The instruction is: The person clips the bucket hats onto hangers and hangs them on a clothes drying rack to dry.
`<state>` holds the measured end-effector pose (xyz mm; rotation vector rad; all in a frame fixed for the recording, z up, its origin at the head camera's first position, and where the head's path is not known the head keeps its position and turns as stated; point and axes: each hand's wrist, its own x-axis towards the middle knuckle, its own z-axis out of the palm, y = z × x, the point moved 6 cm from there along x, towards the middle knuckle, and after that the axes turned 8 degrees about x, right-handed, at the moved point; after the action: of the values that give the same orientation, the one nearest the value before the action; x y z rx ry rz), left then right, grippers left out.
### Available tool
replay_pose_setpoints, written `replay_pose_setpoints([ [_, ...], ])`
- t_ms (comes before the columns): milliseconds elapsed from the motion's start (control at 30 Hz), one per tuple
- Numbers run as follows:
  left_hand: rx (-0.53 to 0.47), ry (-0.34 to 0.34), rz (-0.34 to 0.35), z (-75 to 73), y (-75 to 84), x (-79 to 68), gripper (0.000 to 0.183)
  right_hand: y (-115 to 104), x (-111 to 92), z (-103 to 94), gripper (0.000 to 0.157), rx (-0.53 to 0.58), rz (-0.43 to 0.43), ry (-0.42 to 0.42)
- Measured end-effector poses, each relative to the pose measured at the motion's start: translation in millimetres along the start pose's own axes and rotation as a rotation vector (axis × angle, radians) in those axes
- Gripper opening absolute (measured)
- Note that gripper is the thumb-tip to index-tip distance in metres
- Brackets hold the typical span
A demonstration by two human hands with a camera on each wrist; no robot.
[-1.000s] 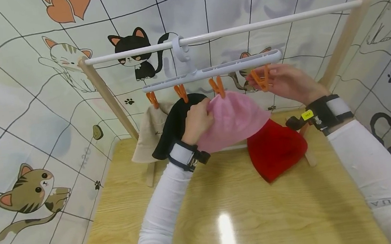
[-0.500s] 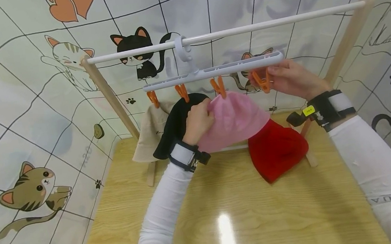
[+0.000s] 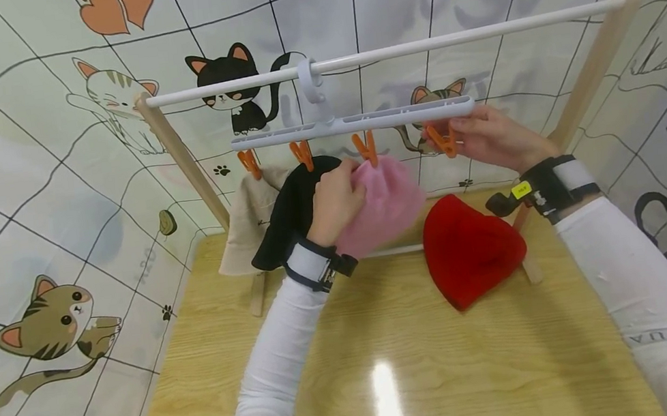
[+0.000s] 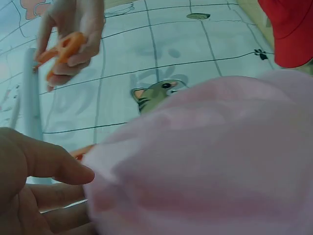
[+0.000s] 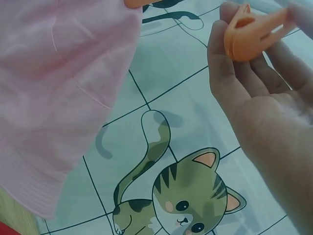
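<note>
My left hand (image 3: 338,202) grips the crown of a pink bucket hat (image 3: 391,198), close beside the orange clip (image 3: 367,148) that holds it. In the left wrist view, thumb and fingers lie at the edge of the pink cloth (image 4: 205,161). At the hanger's right end, my right hand (image 3: 495,138) pinches another orange clip (image 3: 444,140); the right wrist view shows this clip (image 5: 252,39) between thumb and fingers, with no hat in it. Black (image 3: 292,216) and beige (image 3: 249,224) hats hang from clips on the left of the pale hanger (image 3: 391,117).
The hanger hooks over a white rod (image 3: 462,37) on a wooden stand (image 3: 182,160). A red hat (image 3: 471,250) lies on the wooden table (image 3: 427,376) at the right. Behind stands a wall printed with cats (image 3: 55,315).
The hanger has turned, its right end now slightly lower and further left. Its hats have shifted left, and the pink one's brim no longer overlaps the red hat. Both hands keep their holds.
</note>
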<state>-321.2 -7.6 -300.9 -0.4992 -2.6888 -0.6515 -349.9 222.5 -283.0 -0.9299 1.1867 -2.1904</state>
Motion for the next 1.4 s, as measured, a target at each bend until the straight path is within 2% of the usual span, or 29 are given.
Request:
replay_pose_setpoints([
  [267,-0.015,0.148,0.096,-27.8,18.9,-4.3,0.020,3,3,-3.4,0.041,0.118,0.038,0.033],
  [400,-0.031,0.142,0.154,-32.8,34.9,-8.7,0.017,4,4,-4.5,0.040,0.138,0.043,0.047],
  [500,-0.015,0.106,0.199,-26.1,49.1,-11.3,0.018,3,4,-5.7,0.040,0.141,0.041,0.064],
  [700,0.027,0.062,0.302,2.2,63.5,-18.0,0.014,5,4,-8.6,0.038,0.120,0.040,0.068],
  [800,0.001,-0.025,0.299,19.8,65.5,-20.6,0.013,8,4,-9.7,0.039,0.115,0.048,0.067],
  [867,-0.054,-0.108,0.263,34.0,65.8,-21.9,0.013,9,4,-10.5,0.039,0.113,0.047,0.071],
  [1000,-0.054,-0.227,0.238,63.2,66.5,-25.3,0.010,12,7,-11.6,0.034,0.119,0.029,0.087],
  [1067,-0.042,-0.260,0.237,76.9,66.4,-27.2,0.008,13,8,-11.8,0.032,0.114,0.018,0.099],
  [1200,0.026,-0.282,0.253,105.8,70.0,-33.0,0.008,13,9,-12.1,0.032,0.134,0.009,0.119],
  [1300,0.079,-0.317,0.276,132.2,78.8,-43.8,0.011,14,9,-12.9,0.033,0.128,0.003,0.130],
  [1400,0.099,-0.400,0.292,163.3,87.8,-59.3,0.016,14,8,-13.5,0.034,0.102,-0.003,0.130],
])
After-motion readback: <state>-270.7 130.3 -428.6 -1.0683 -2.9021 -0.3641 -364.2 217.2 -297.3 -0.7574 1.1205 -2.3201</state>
